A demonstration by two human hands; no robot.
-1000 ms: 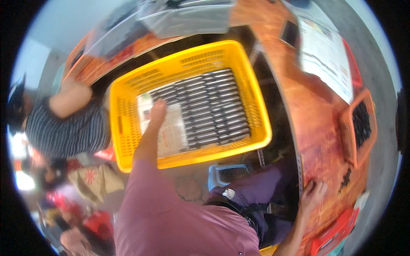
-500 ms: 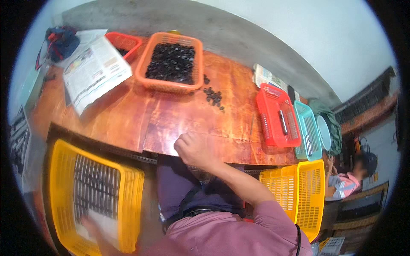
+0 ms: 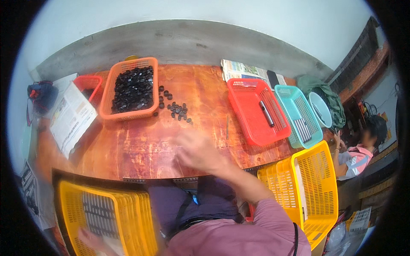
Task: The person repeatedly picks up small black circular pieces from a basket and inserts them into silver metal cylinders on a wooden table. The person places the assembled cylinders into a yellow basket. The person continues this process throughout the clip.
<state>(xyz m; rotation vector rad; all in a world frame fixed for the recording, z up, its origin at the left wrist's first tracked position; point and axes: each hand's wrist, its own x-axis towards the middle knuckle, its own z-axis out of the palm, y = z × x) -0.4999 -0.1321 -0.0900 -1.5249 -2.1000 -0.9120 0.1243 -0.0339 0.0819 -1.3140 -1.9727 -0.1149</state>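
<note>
My left hand [image 3: 90, 241] reaches into the yellow basket [image 3: 65, 209] at the lower left, close to rows of dark rod-like pieces [image 3: 100, 209] and a pale sheet; blur hides its fingers. My right hand [image 3: 200, 152] is above the wooden table [image 3: 145, 153], smeared by motion, and whether it holds anything is not visible. Beyond it lie several loose small black round pieces [image 3: 178, 111]. More of these small pieces [image 3: 132, 89] fill an orange basket [image 3: 107, 91] at the back left.
A red basket [image 3: 241, 113] holds a dark marker-like stick [image 3: 267, 114]; a teal basket [image 3: 294, 100] holds striped rods [image 3: 302, 130]. Newspaper [image 3: 70, 115] lies left. Yellow crates [image 3: 316, 183] stand at the right, near another person [image 3: 358, 155].
The view has turned, so the table things appear shifted left and lower. My right hand has moved from the table's front edge to over the tabletop. My left hand stays at the yellow basket.
</note>
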